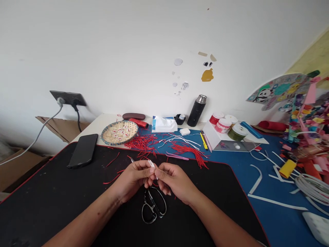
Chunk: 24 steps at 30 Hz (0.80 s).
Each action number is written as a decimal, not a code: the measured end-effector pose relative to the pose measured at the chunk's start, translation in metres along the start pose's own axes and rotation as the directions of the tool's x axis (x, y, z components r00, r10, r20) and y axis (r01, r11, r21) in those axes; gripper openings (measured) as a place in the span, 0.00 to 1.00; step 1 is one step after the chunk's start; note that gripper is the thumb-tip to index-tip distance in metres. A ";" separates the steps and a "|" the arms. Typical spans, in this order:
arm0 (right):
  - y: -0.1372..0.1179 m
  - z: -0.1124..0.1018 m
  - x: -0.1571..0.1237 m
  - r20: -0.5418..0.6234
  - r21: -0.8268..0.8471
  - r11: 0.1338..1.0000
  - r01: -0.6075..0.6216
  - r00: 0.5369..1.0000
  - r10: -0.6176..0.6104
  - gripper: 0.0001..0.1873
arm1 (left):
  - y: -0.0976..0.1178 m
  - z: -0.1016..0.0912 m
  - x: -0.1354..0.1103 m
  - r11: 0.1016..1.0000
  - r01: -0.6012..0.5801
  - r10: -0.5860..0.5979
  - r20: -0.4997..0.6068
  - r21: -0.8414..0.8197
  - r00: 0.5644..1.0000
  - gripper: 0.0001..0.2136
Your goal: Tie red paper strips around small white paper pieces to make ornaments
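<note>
Both of my hands meet over the black mat [205,192], pinching one short white strip [151,164] between them. My left hand [137,175] grips the strip with thumb and fingers closed. Against it, my right hand [174,178] has its thumb and fingers closed at the strip's lower end. The strip stands tilted, and its lower part is mostly hidden by the fingertips. Just below the hands lies a pair of scissors [154,207], its dark handles showing and its blades largely covered by my hands. Loose red cords [111,180] lie beside my left hand.
Beyond the hands are a woven basket [119,132], red cord pieces [144,142], tissues [164,124], tweezers [177,156] and a black thermos [197,111]. A phone [83,151] lies left. White strips [277,201], lidded tubs [238,132] and colourful paper [308,120] are at right.
</note>
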State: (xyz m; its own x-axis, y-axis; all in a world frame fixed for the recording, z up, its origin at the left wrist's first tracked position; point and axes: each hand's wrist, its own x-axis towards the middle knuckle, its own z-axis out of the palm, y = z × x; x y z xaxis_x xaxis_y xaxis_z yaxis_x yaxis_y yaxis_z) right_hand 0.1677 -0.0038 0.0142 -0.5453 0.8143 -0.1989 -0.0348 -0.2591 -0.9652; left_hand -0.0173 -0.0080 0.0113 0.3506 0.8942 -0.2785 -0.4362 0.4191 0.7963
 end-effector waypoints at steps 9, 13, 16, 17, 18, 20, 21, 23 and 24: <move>-0.002 -0.004 0.002 -0.107 -0.032 0.997 0.069 0.992 -0.072 0.27 | 0.005 0.000 -0.003 0.993 0.055 -0.062 0.066 0.102 0.996 0.14; -0.005 -0.001 0.001 -0.109 -0.039 0.997 0.064 0.992 -0.068 0.25 | 0.004 -0.001 -0.003 0.983 0.106 -0.122 0.105 0.150 0.987 0.13; -0.006 0.000 0.000 -0.080 -0.032 0.997 0.076 0.994 -0.078 0.25 | 0.003 -0.002 -0.004 0.975 0.118 -0.144 0.132 0.187 0.981 0.13; -0.006 0.001 0.000 -0.068 -0.021 0.997 0.081 0.994 -0.082 0.25 | 0.003 -0.001 -0.004 0.973 0.124 -0.152 0.136 0.196 0.979 0.13; -0.005 0.001 0.000 -0.060 -0.010 0.996 0.083 0.995 -0.084 0.25 | 0.003 -0.001 -0.005 0.970 0.130 -0.160 0.137 0.204 0.978 0.14; -0.004 0.000 0.001 -0.057 -0.005 0.997 0.080 0.995 -0.080 0.25 | 0.002 0.000 -0.006 0.966 0.143 -0.174 0.132 0.215 0.976 0.14; -0.003 -0.001 0.001 -0.065 -0.010 0.997 0.077 0.995 -0.077 0.24 | 0.003 0.001 -0.006 0.965 0.149 -0.179 0.125 0.216 0.976 0.14; -0.001 -0.002 0.001 -0.090 -0.027 0.997 0.072 0.993 -0.075 0.23 | 0.003 0.003 -0.006 0.965 0.156 -0.181 0.104 0.210 0.978 0.14; -0.001 -0.002 0.001 -0.105 -0.032 0.997 0.073 0.991 -0.076 0.23 | 0.004 0.003 -0.006 0.967 0.157 -0.178 0.091 0.202 0.980 0.14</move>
State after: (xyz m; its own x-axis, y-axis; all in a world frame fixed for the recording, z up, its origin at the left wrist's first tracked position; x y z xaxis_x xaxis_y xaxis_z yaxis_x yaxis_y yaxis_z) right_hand 0.1689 -0.0015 0.0144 -0.4496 0.8819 -0.1415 -0.0480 -0.1821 -0.9821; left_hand -0.0184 -0.0125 0.0181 0.4965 0.7870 -0.3661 -0.1988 0.5137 0.8346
